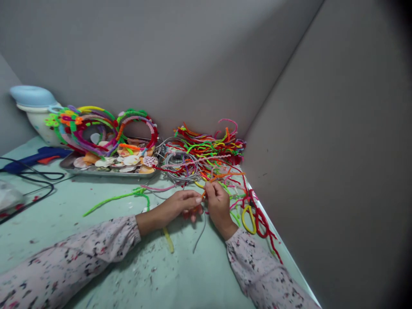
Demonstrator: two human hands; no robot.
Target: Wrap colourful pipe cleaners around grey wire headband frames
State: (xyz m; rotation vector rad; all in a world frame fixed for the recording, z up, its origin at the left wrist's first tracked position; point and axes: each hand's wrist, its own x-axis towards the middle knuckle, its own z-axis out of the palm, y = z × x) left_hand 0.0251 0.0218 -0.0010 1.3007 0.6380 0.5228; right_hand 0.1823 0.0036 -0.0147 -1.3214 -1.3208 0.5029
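Observation:
An orange pipe cleaner [230,174] is pinched in my right hand [219,204], its free end sticking out to the right above the fingers. Close against it, my left hand [180,206] has thumb and fingers closed on the same pipe cleaner near its lower part. Below the hands a thin grey wire [201,236] hangs or lies curved on the table; its upper end is hidden by the fingers. Left of my left hand, a bright green pipe cleaner [109,201] lies on the pale green table [128,283]. A yellowish stick [168,240] shows under my left wrist.
A metal tray [112,174] holds shells [130,160] and colourful wrapped hoops [135,113]. Coiled grey wire [182,167] and a heap of pipe cleaners [209,148] lie by the wall. A blue glue gun [32,159], black cable [48,184] and blue-lidded bin [40,116] are left.

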